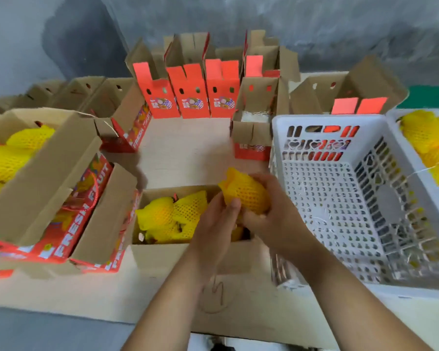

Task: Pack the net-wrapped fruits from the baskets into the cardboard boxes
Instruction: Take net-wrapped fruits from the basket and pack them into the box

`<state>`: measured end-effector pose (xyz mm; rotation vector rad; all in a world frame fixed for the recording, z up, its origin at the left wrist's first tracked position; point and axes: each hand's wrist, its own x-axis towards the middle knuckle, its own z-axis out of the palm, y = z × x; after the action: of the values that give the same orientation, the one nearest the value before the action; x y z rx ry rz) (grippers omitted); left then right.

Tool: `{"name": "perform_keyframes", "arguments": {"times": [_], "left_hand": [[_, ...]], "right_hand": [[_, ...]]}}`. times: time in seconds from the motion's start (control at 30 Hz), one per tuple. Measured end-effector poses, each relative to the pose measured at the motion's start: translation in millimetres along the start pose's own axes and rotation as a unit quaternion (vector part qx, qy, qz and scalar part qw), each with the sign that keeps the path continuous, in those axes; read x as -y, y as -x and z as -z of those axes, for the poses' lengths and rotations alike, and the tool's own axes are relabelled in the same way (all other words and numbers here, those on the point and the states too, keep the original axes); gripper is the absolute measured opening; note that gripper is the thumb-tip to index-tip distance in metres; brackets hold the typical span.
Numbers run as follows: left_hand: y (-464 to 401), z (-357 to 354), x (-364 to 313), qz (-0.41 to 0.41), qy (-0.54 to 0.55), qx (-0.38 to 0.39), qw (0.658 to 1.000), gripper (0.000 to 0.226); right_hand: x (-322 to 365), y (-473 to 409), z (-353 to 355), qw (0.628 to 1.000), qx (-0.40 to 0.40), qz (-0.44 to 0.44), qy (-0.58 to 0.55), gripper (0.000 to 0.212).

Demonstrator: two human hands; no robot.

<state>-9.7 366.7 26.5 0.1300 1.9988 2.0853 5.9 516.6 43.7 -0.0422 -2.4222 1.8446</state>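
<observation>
A mottled grey wall [314, 29] is seen behind the bench [188, 153], whose top is covered with flat brown cardboard. A green surface [431, 96] is glimpsed past the far right corner (its nature cannot be told). Even, soft light is cast throughout.

Matt cardboard boxes [188, 252]; perforated white plastic basket [340, 122]; yellow foam netting [249, 193].

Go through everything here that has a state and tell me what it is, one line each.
Held fruit: net-wrapped, gripped by both hands over the front box.
Left hand: gripping.
Right hand: gripping.
Front box: open, partly filled.
Near basket: empty.
Far basket: holds fruits.
Left box: open, holds fruits.
</observation>
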Motion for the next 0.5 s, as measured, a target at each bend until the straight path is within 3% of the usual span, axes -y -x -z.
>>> {"name": "perform_keyframes", "arguments": {"times": [0.07,0.1,0.2,0.27,0.37,0.43,0.5], "left_hand": [[-4,43,4,0.001,-0.098,0.011,0.995,0.022],[-5,64,9,0.007,-0.168,-0.006,0.986,0.025],[-14,121,24,-0.028,-0.398,-0.078,0.914,0.030],[-17,130,32,-0.068,-0.500,-0.046,0.862,0.030],[-12,141,47,-0.109,-0.584,-0.011,0.805,0.026],[-8,140,51,-0.149,-0.564,-0.012,0.812,0.025],[-9,145,52,-0.157,-0.549,0.037,0.820,0.035]], "right_hand": [[-3,-16,-37,0.984,0.026,0.021,0.176,0.066],[-9,-20,-53,0.959,0.053,0.027,0.277,0.067],[-31,-25,-89,0.861,0.124,-0.020,0.493,0.069],[-42,-22,-84,0.851,0.138,-0.052,0.504,0.078],[-39,-20,-82,0.861,0.144,-0.033,0.487,0.081],[-34,-4,-81,0.896,0.060,-0.037,0.439,0.078],[-35,18,-86,0.917,-0.060,-0.088,0.384,0.078]]}}
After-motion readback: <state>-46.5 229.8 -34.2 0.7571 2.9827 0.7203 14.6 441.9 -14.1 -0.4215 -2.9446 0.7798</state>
